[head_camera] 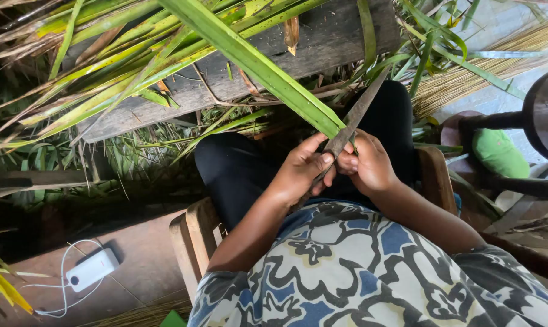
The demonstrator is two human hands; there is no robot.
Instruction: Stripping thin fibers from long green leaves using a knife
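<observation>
My left hand (pixel 299 169) is closed on a long, dull knife (pixel 363 104), thumb pressed to the blade, which slants up and to the right. My right hand (pixel 369 165) sits right beside it, fingers curled around the near end of a long green palm leaf (pixel 257 63). The leaf reaches from the upper left down to the hands and meets the blade there. Both hands are over my lap in black trousers (pixel 237 166). I am seated on a wooden chair (pixel 195 239).
A weathered wooden plank (pixel 322 42) lies ahead under a pile of green leaves (pixel 104 66). A bundle of pale thin sticks (pixel 486 69) lies at the upper right. A white power bank with cable (pixel 91 269) is on the floor, lower left. A dark round stool (pixel 546 115) stands at right.
</observation>
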